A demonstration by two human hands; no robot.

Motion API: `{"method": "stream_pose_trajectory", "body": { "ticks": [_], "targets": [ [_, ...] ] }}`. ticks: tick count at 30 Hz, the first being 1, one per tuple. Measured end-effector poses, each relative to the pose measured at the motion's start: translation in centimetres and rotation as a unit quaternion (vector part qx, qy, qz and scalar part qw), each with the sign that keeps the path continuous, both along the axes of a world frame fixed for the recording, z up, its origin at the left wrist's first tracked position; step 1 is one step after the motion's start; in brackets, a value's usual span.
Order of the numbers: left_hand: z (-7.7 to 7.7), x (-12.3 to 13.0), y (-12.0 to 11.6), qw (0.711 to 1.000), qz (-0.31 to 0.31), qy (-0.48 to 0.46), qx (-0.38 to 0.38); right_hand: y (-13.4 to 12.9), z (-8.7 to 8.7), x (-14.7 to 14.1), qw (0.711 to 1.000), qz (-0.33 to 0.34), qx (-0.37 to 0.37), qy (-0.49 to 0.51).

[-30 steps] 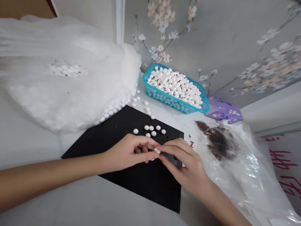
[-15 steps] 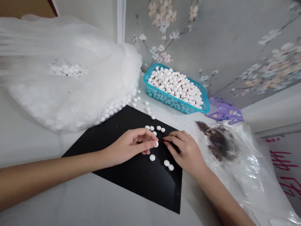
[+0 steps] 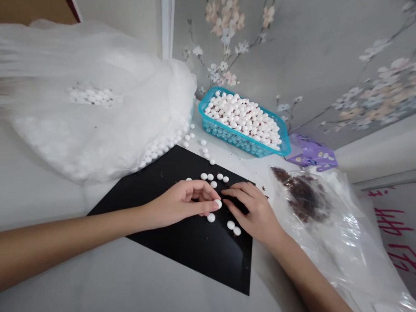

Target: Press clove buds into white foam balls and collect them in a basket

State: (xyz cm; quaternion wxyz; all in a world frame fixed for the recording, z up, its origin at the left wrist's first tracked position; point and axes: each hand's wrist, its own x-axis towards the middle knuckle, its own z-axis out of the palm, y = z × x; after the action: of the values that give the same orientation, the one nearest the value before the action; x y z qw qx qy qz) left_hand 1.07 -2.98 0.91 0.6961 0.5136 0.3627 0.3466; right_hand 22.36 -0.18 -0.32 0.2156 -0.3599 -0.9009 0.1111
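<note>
White domed pellets (image 3: 231, 225) are lying loose across a matte black sheet (image 3: 205, 265), which is resting on a pale, smooth tabletop (image 3: 61, 265); the head view is showing them in a loose scatter, with a few dark crumbs among them. The left hand (image 3: 179, 205) is curling nearly closed, its thumb and fingertips (image 3: 209, 192) apparently pinching one smooth round pellet (image 3: 218, 204) just above the sheet. The right hand (image 3: 254, 216) is half open and holding nothing visible, its curved fingers (image 3: 236, 191) lying on the sheet just beside that pellet. Beyond them, a teal lattice-walled plastic basket (image 3: 224, 133) is brimming with more pellets. A crumpled translucent white plastic bag (image 3: 91, 142) is bulging with pellets, and a line of them is showing along its lower edge. To the right, a clear glossy plastic bag (image 3: 336, 233) is enclosing dark brown flaky pieces (image 3: 303, 196), and a purple printed packet (image 3: 310, 152) is lying near the blossom-patterned grey wall panel (image 3: 327, 65).
</note>
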Motion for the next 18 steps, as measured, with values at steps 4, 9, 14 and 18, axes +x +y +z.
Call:
{"method": "stream_pose_trajectory", "body": {
  "ticks": [4, 9, 14, 18],
  "targets": [
    [-0.1, 0.0, 0.1, 1.0, 0.002, 0.005, -0.008, 0.0, -0.1, 0.0, 1.0, 0.009, -0.003, 0.006],
    [-0.3, -0.1, 0.1, 1.0, 0.003, -0.005, -0.004, -1.1, 1.3, -0.6, 0.993, -0.033, -0.014, 0.113],
    [0.0, 0.0, -0.3, 0.996, -0.032, -0.024, -0.078, -3.3, 3.2, -1.5, 0.983, -0.051, -0.043, 0.17],
    [0.2, 0.1, -0.4, 0.994, -0.021, -0.044, -0.097, -4.1, 3.2, -1.8, 0.986, -0.03, -0.037, 0.158]
  ]
}}
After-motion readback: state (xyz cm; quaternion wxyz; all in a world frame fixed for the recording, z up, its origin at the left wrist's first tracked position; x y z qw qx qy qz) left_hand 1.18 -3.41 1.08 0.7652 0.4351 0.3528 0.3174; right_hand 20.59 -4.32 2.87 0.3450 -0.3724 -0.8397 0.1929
